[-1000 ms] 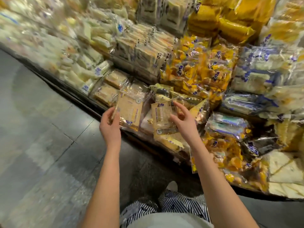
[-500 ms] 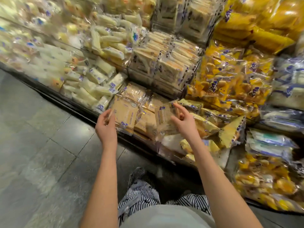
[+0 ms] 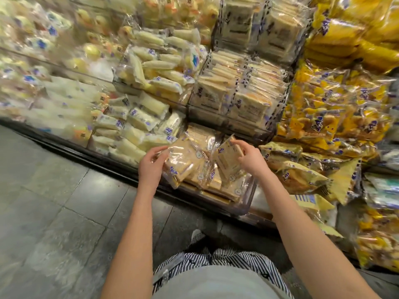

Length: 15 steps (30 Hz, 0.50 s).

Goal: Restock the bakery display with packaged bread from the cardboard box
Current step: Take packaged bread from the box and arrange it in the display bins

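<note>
Bags (image 3: pixel 302 178) of crinkly yellow film right, pale rolls (image 3: pixel 142 120) left. Between, flat clear-wrapped bread packets (image 3: pixel 194 175) in a clear bin (image 3: pixel 246 205): one gripped by left hand (image 3: pixel 150 169), another pinched by right hand (image 3: pixel 250 158).

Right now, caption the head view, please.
Left hand grips one clear-wrapped tan bread packet, right hand another, at the clear bin.

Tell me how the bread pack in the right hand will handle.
Probably light: the right hand pinches the pack up by one end. Likely squashy, soft-looking bread in thin film. Glossy film may slip on the stack, where the left hand grips another pack.
</note>
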Each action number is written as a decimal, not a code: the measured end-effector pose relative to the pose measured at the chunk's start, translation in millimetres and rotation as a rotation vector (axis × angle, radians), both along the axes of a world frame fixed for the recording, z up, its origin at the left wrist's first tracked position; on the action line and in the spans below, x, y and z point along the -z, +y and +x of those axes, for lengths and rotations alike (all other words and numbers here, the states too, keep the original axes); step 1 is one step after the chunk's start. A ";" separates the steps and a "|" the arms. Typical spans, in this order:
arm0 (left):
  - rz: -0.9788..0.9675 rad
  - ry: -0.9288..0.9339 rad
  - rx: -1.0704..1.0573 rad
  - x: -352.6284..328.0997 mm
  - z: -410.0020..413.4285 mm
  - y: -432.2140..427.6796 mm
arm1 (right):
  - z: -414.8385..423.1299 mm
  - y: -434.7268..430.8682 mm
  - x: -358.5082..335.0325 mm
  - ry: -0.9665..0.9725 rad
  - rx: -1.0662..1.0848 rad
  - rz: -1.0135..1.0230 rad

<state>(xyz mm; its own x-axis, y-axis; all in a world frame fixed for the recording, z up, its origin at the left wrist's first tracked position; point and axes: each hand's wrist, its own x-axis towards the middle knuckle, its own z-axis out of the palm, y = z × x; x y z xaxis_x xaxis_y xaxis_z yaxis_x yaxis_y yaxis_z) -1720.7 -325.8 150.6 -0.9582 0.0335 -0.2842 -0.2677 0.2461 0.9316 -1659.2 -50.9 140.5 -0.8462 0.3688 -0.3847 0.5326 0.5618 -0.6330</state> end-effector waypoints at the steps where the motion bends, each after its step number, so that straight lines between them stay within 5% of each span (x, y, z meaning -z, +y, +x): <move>1: -0.011 -0.010 0.031 2.0 -5.8 -1.4 | -8.1 2.5 0.7 -0.017 -0.026 0.038; 9: -0.163 -0.071 0.305 15.7 -36.1 6.8 | -51.7 16.6 27.2 -0.058 -0.234 0.321; 15: -0.222 -0.072 0.438 23.8 -47.3 12.5 | -40.1 -9.6 54.6 0.107 -0.214 0.579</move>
<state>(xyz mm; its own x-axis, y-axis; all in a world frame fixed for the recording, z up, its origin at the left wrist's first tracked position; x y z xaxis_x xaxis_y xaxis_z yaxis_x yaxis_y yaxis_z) -1768.0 -313.4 126.8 -0.8452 0.3597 -0.3953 -0.1569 0.5401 0.8269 -1699.2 -60.5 85.8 -0.9470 0.3106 -0.0823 0.3213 0.9166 -0.2377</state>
